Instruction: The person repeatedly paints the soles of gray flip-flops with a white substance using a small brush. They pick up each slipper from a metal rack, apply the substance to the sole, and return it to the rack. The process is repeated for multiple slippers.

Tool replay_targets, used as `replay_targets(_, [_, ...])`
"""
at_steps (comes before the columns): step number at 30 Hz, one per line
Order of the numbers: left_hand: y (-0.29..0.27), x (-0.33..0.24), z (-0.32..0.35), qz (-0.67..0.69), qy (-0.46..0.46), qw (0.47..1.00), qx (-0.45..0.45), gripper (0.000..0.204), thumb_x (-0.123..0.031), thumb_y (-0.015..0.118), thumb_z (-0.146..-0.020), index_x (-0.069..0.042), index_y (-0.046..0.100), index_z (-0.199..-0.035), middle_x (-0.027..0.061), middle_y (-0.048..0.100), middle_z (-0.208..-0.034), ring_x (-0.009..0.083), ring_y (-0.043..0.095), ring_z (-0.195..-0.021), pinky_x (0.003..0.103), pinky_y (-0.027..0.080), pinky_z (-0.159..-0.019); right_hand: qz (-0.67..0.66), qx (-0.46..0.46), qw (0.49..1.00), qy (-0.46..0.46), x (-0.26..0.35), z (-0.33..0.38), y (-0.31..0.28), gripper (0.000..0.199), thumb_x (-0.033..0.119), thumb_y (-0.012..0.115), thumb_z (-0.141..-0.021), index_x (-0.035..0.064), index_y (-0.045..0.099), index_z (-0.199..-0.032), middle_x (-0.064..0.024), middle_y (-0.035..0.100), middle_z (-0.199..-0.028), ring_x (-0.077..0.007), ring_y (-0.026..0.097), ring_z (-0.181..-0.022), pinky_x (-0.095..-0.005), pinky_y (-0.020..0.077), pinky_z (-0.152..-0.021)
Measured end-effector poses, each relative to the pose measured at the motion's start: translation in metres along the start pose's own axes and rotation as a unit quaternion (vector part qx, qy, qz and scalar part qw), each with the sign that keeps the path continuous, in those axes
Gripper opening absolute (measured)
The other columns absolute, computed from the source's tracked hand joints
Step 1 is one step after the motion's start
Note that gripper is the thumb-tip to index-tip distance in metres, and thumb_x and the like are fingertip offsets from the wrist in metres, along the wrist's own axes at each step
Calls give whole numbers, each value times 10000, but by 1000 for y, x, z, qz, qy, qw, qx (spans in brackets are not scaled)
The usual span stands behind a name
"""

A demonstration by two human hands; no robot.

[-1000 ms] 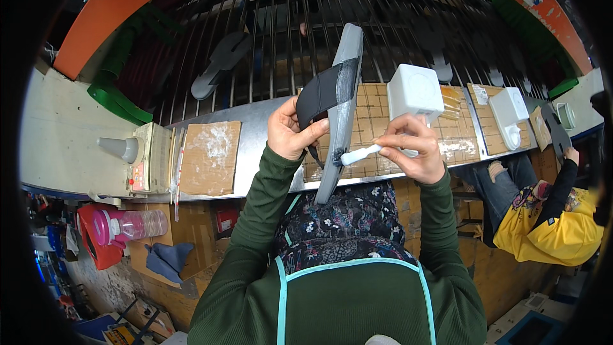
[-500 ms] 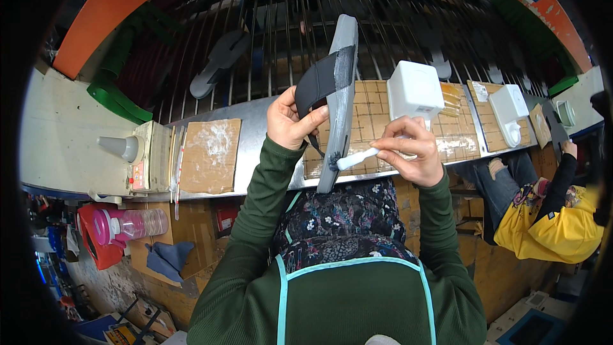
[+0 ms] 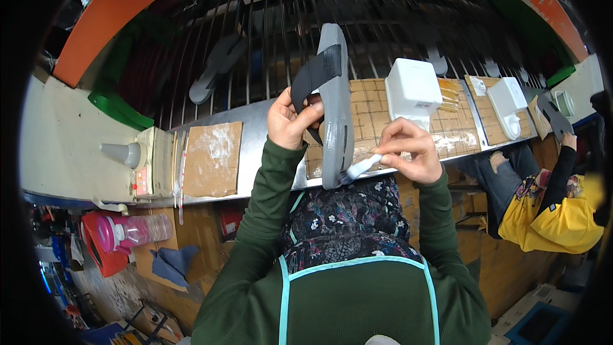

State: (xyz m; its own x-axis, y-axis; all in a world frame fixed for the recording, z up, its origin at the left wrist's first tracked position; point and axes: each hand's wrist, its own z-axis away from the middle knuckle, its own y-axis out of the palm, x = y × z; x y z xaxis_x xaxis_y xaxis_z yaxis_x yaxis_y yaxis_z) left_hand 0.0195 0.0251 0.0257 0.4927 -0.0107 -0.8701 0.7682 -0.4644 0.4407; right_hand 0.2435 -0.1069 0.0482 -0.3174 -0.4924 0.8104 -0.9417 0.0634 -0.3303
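Note:
A sandal stands on edge above the front of the bench, its thick grey sole toward my right and its wide black strap toward my left. My left hand is closed on it, thumb and fingers pinching by the strap and the sole's edge. In my right hand a small brush with a white handle is pinched between thumb and fingertips. Its dark bristles touch or nearly touch the sole's lower end. Right of the sandal a white plastic box-shaped pot stands on the bench.
Beyond the bench runs a rack of metal rods with grey soles lying on it. A stained cardboard sheet and a grey cone are at left. Below them is a pink-capped bottle. A co-worker in yellow sits at right, holding a grey sole.
The brush has slid down along the sole toward its lower end. The sandal has turned slightly, showing more of the sole's face, and its top has shifted left.

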Motion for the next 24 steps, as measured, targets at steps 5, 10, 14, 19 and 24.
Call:
replay_targets(5, [2,12,7,68,29,994,79,484,58,739,-752,16,496,-1168,205,626,-1136,136,659,-773,247,566,-658,-33,-203,974,98,-25,-3,21,172,75,708,-870,5,728,-1026,-40,592,-894,-96,552,-786,-233,453,-673])
replay_targets(10, [7,18,12,11,66,998,-9,490,48,760,-763,27,492,-1172,202,646,-1101,118,662,-739,242,572,-652,-201,-167,945,195,-25,7,36,172,62,685,-885,-21,717,-1033,-27,595,-899,-88,550,-801,-212,439,-701])
replay_targets(14, [9,14,13,-41,83,993,-73,469,27,778,-768,25,496,-1143,204,654,-1078,147,680,-796,265,587,-689,-261,-112,930,231,-4,22,28,187,54,679,-880,-37,710,-1040,-36,594,-923,-96,546,-826,-213,432,-720])
replay_targets(19, [10,7,17,-96,68,985,-125,439,3,791,-768,15,501,-1097,186,653,-1064,193,684,-867,304,594,-783,-158,-126,959,198,17,37,18,176,59,684,-874,-24,720,-1024,-44,588,-926,-103,557,-827,-227,448,-728])
replay_targets(24, [10,8,21,-108,64,982,-138,438,-3,801,-761,7,503,-1082,165,652,-1049,178,677,-868,298,590,-771,-47,-163,966,197,19,44,23,166,76,708,-862,6,737,-1011,-26,573,-894,-78,530,-759,-212,424,-630])
